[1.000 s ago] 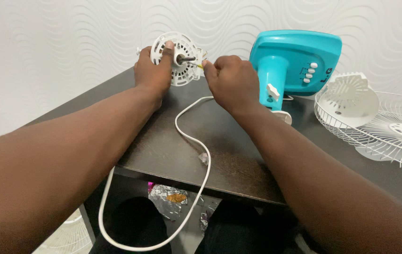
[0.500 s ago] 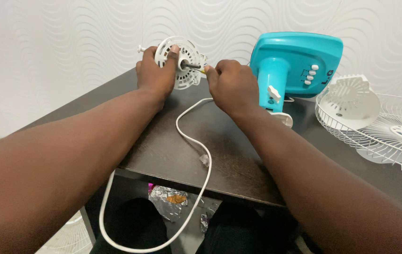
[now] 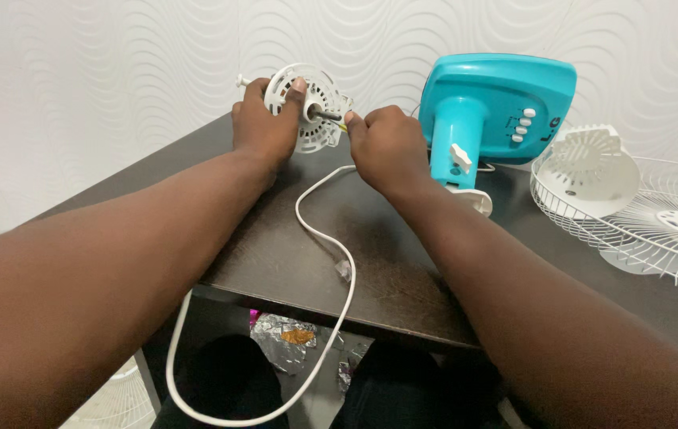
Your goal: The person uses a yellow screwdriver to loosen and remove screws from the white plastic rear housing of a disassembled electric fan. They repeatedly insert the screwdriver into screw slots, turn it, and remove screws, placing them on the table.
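Observation:
My left hand (image 3: 263, 123) grips a white round fan motor housing (image 3: 315, 99) with a metal shaft sticking out, held upright at the far edge of the dark table (image 3: 291, 238). My right hand (image 3: 387, 147) is closed around a thin tool with a yellow part, its tip at the housing beside the shaft. The turquoise fan base (image 3: 494, 99) stands just right of my right hand.
A white power cord (image 3: 319, 230) runs from the fan across the table and loops down over its front edge. White wire fan grilles (image 3: 633, 214) lie at the right. Crumpled foil wrappers (image 3: 287, 338) lie on the floor below. A patterned white wall stands behind.
Both hands and the housing stay at the same place; the hands have shifted only slightly at the housing.

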